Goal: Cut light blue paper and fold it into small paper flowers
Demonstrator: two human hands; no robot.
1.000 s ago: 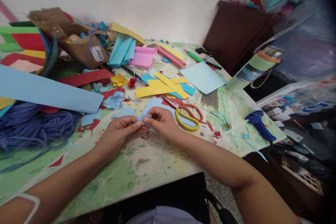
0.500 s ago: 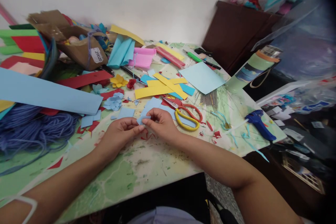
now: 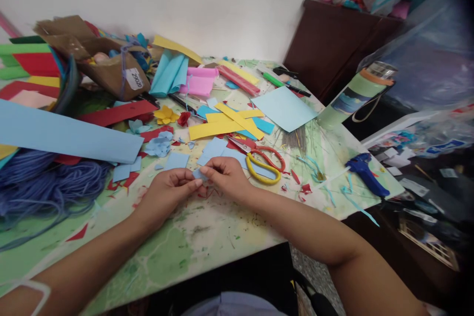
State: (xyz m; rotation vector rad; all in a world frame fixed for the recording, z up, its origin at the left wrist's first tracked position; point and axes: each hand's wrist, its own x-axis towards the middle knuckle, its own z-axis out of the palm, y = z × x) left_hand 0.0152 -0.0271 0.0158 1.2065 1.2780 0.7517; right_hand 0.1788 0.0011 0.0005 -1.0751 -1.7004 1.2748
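Probably the small blue paper [image 3: 197,174] is light and creases easily, so its edges suit best; left hand [image 3: 165,195] and right hand [image 3: 228,177] pinch it.

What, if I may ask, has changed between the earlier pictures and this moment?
The left hand and right hand have shifted slightly toward the person, bringing the small blue paper piece nearer; less of it now shows. Nothing was visibly picked up or let go. The scissors, yellow strips and blue glue gun lie where they were.
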